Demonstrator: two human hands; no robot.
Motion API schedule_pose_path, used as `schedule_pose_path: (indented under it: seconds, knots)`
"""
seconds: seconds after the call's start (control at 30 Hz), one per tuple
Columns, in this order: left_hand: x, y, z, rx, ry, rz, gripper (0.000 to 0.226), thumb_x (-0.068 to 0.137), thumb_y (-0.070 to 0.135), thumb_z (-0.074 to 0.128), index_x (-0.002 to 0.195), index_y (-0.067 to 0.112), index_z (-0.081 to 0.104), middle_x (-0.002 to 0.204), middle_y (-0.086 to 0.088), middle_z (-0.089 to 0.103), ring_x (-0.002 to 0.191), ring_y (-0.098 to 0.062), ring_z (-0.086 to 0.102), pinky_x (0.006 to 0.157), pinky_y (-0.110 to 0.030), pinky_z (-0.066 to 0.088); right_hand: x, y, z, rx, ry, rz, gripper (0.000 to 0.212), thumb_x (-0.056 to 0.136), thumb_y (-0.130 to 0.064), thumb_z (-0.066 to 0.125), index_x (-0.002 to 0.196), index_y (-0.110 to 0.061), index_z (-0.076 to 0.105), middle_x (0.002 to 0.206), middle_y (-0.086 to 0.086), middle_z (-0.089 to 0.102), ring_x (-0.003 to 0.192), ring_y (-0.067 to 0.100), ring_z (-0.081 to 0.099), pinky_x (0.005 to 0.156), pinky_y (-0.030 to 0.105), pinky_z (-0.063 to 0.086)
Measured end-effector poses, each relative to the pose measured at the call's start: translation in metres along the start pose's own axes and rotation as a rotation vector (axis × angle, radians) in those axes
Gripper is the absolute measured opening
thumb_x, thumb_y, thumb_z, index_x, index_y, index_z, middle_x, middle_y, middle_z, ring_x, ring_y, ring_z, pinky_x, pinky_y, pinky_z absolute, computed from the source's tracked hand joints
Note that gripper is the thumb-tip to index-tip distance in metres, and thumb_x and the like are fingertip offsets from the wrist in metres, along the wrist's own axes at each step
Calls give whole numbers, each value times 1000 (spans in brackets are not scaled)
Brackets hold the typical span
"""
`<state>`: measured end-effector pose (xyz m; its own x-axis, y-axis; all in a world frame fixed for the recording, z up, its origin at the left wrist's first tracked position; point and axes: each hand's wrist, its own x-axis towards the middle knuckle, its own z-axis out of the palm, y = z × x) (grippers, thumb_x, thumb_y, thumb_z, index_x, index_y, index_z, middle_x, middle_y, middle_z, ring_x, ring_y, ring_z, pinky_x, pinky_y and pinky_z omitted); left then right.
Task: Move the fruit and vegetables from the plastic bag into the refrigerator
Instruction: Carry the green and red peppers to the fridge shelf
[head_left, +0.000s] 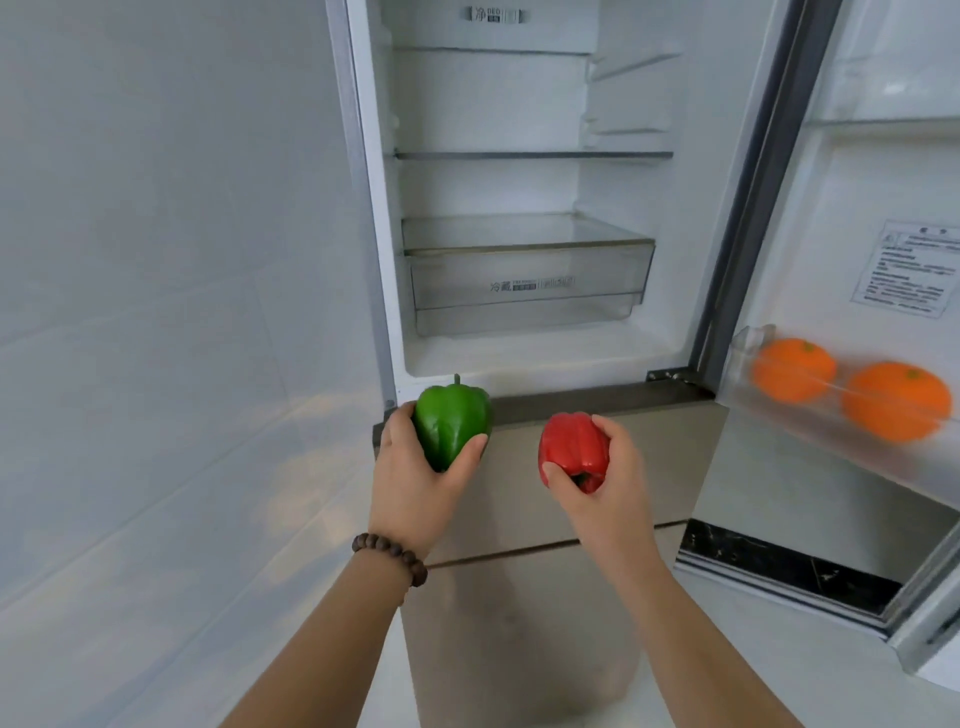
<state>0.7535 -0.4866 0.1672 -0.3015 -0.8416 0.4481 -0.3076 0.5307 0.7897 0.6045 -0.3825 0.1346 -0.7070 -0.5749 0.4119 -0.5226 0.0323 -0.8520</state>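
Observation:
My left hand (415, 480) grips a green bell pepper (451, 423), stem up, just below the open refrigerator compartment (524, 358). My right hand (605, 478) grips a red bell pepper (571, 449) beside it, stem turned down toward the palm. Both peppers hang in front of the lower fridge doors, at the level of the compartment's bottom edge. Two oranges (792, 370) (896, 400) lie in the clear door bin (748, 343) on the open door at the right. The plastic bag is out of view.
Inside the fridge a clear drawer (527, 283) sits under a glass shelf (532, 155), with bare white floor below it. A white tiled wall (156, 260) runs along the left. The open door (883, 208) juts out at the right.

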Motion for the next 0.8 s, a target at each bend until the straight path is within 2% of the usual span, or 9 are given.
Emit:
schedule_pose_path:
  seconds: [0.1,0.23,0.3,0.37,0.43,0.53,0.63,0.73,0.8]
  knots:
    - [51,12,34,-28,64,40,70,75,42,74,131,15,41,116,8,48,102,-7,48,83,-21,39,63,7,-1,40,-28,-75,70,73,-29,76,131,-37,37,122,-8,34,100,5,45,76,9,37]
    - [116,34,73,-62,114,66,71,72,39,78,129,17,42,119,3,54,100,-8,54,73,-5,38,147,13,-6,59,-25,-106,72,70,-35,76,129,-33,35,126,-4,45,110,14,49,90,24,40]
    - [144,42,89,-88,133,77,71,71,36,80,127,16,43,118,1,55,99,-9,55,73,-4,40,185,10,-10,74,-19,-145,67,71,-34,76,126,-33,36,123,-5,44,107,13,49,88,23,40]
    - [170,46,102,-95,154,101,70,69,33,82,125,14,44,117,0,56,101,-11,57,78,-9,42,218,5,-13,73,-25,-203,65,74,-30,74,128,-33,37,122,-9,36,103,7,44,85,15,35]
    - [193,50,109,-89,176,113,70,69,31,82,124,13,44,114,2,57,99,-12,57,76,-7,42,247,-1,-12,105,-43,-234,65,77,-28,71,132,-31,36,123,-11,34,105,4,42,84,9,31]
    - [225,54,114,-72,190,103,69,68,26,84,121,11,43,105,6,53,91,-10,54,66,0,38,285,-9,-3,198,-35,-223,64,76,-32,68,131,-25,37,121,-9,44,108,8,47,89,20,38]
    - [257,56,116,-54,200,120,69,68,24,84,121,10,41,103,7,51,90,-10,52,71,-9,39,323,-18,9,200,5,-267,58,71,-34,64,124,-22,44,118,-4,50,105,11,50,86,20,37]
    - [287,53,118,-51,222,115,71,67,24,85,120,9,39,103,7,51,90,-10,52,76,-18,39,355,-27,24,129,-36,-338,53,79,-25,67,128,-21,47,123,-4,44,106,4,44,87,10,33]
    - [304,49,120,-37,229,108,72,66,25,85,119,9,39,104,5,52,90,-12,53,74,-18,39,373,-31,34,84,-57,-378,52,80,-25,67,129,-20,50,121,-7,44,108,5,44,91,14,35]
